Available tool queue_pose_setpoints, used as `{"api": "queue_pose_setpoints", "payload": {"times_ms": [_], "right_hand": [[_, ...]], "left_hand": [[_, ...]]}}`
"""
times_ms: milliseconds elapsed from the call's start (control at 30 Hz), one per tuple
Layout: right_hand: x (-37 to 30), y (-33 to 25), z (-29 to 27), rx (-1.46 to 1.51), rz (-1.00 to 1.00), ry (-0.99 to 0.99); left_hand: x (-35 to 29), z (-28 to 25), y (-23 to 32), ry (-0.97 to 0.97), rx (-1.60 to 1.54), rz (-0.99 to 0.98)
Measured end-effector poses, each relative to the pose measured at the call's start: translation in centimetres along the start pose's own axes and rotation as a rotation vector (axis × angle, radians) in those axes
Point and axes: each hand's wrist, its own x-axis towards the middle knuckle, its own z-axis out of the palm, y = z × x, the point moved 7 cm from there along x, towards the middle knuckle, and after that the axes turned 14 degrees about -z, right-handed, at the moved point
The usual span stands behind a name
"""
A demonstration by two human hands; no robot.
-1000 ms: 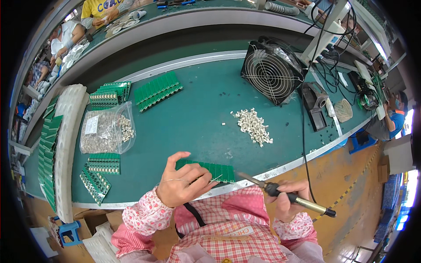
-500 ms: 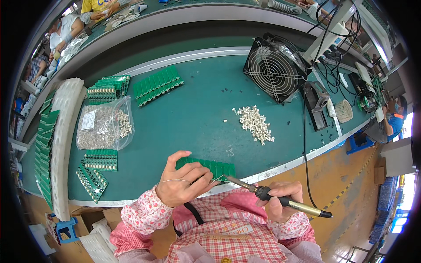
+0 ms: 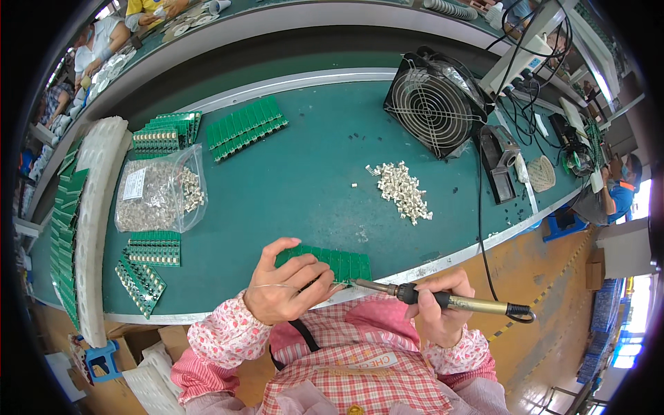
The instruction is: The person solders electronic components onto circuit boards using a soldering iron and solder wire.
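The green circuit board [image 3: 339, 263] lies at the near edge of the workbench [image 3: 297, 194], about midway along it. It is just right of the left hand [image 3: 290, 285], whose fingers partly cover its left end. That hand is curled, pinching a thin solder wire [image 3: 270, 286] that runs toward the board's near side. The right hand [image 3: 443, 304], beyond the board's right end, is closed around the soldering iron [image 3: 477, 304], its tip at the board's near edge. The step in hand looks like soldering a joint there; whether tip and wire actually touch is too small to tell. The next move probably calls for a steady tip and a little wire fed in. Farther out, white connectors [image 3: 402, 194] lie heaped toward the bench's right, below a black fan [image 3: 432, 104] near the far edge.
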Motion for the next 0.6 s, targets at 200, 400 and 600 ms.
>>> {"api": "queue_pose_setpoints", "payload": {"times_ms": [200, 400, 600], "right_hand": [[0.47, 0.29, 0.54, -0.047, 0.035, -0.035], [0.8, 0.21, 0.79, -0.043, 0.082, -0.044], [0.67, 0.61, 0.92, 0.06, 0.186, -0.018]], "left_hand": [[-0.14, -0.04, -0.01, 0.016, -0.003, 0.01], [-0.35, -0.01, -0.04, 0.015, 0.005, 0.015], [-0.45, -0.05, -0.07, 0.02, -0.001, 0.009]]}}
